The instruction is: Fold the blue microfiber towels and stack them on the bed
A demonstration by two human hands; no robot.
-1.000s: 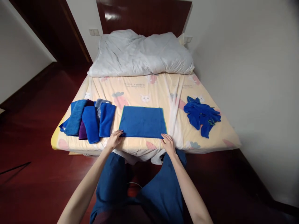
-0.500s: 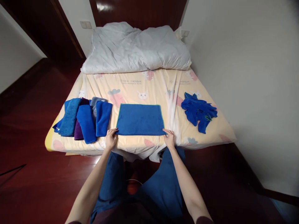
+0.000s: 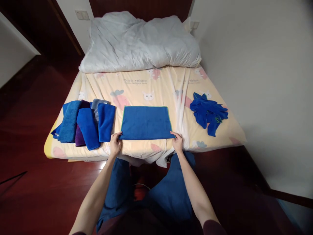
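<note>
Blue cloth [image 3: 146, 122] spread on bed [image 3: 135, 93], near foot edge. We pinch its near corners, L hand [image 3: 115, 143] on one, R hand [image 3: 177, 142] on other. Prob. light, soft, limp (not fragile, we'd guess); best held by corners.

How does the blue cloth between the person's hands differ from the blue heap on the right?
Pose: the blue cloth is spread into a neat rectangle, while the blue heap is crumpled.
Contact: the left hand and right hand hold the blue cloth's near corners; neither touches the blue heap.
Tone: the blue cloth looks duller, the blue heap deeper blue.
Shared: both are green-edged and on the bed.
</note>
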